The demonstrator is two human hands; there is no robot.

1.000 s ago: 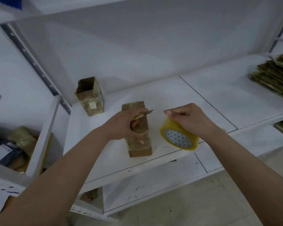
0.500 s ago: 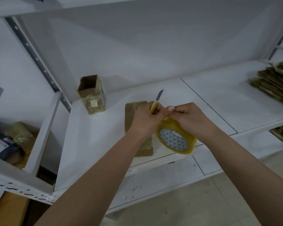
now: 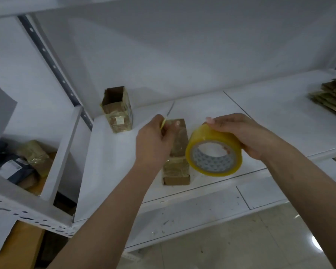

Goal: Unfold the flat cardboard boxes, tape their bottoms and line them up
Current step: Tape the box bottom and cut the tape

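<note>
A brown cardboard box (image 3: 177, 167) lies on its side on the white shelf (image 3: 113, 171), wrapped with clear tape. My left hand (image 3: 153, 142) hovers over its left side and grips a thin yellow-handled knife (image 3: 168, 117), blade pointing up and away. My right hand (image 3: 242, 134) holds a yellow tape roll (image 3: 213, 152) just right of the box, fingers curled over its top. A second box (image 3: 117, 109) stands upright with its top open at the shelf's back left.
A stack of flat cardboard boxes (image 3: 332, 98) lies at the far right of the shelf. A lower shelf (image 3: 192, 214) runs below. At left, a side compartment holds taped parcels (image 3: 27, 162). Metal uprights (image 3: 52, 63) frame the shelf's left edge.
My hands, joined at the roll half a second ago, have parted: the left with the knife moved left over the box, the right with the roll moved right.
</note>
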